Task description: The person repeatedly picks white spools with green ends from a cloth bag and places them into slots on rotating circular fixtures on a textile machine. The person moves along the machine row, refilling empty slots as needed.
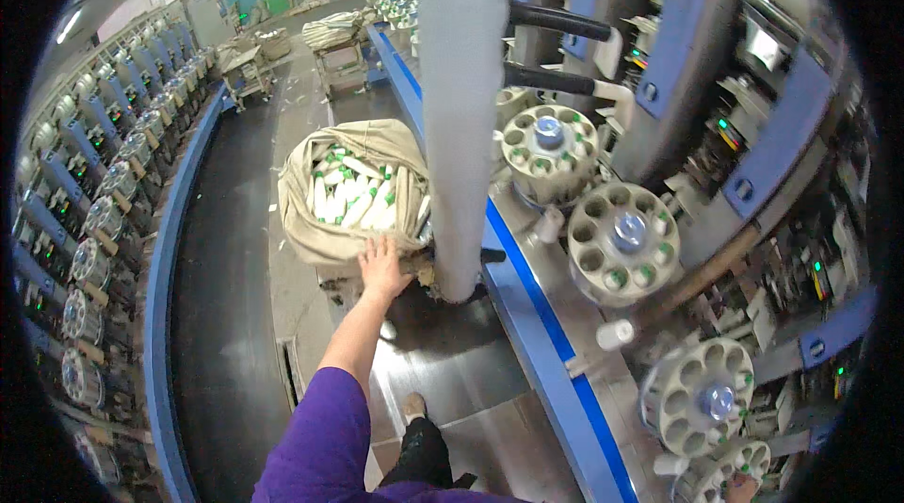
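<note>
My left hand [381, 266] reaches forward with its fingers spread over the near rim of a beige cloth sack [311, 237]. The hand touches the cloth and does not look closed on it. Inside the sack lie many white yarn bobbins [360, 206] with green ends. The sack sits on a low stand, mostly hidden under it. At the lower right edge, a small part of my right hand [741, 487] shows at a round magazine [704, 479] with cup-like holes. Its fingers are too hidden to read.
A thick grey vertical tube [463, 117] stands right of the sack. Along the right runs a winding machine with a blue rail [537, 333] and round bobbin magazines [623, 244]. Another machine lines the left behind a blue rail [162, 315]. Farther up the aisle stand loaded carts [334, 32].
</note>
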Demonstrator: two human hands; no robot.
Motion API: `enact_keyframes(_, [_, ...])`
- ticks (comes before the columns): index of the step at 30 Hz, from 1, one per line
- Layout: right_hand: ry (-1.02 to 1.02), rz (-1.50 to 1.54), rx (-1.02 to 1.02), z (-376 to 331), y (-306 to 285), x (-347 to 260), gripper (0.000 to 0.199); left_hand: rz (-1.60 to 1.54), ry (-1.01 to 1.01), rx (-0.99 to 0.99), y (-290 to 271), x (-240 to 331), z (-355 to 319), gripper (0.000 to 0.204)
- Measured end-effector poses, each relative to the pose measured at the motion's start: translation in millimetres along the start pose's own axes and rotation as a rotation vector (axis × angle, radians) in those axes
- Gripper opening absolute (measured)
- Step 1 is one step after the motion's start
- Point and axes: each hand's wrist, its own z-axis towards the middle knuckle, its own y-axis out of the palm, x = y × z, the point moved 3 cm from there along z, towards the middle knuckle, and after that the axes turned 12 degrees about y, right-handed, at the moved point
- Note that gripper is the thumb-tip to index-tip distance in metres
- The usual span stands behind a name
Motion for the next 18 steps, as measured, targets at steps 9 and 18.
enact_keyframes(9, [-0.207, -0.362, -0.849, -331.1, 79.1, -339.3, 0.041, 0.105, 0.354, -0.132, 38.0, -116.6, 89.7, 0.029])
enact_keyframes(18, [-1.164, 0.247, -1.338, -512.3, 270.3, -680.1, 0.049, -0.191, 0.227, -0.228, -22.4, -156.0, 61.5, 0.017])
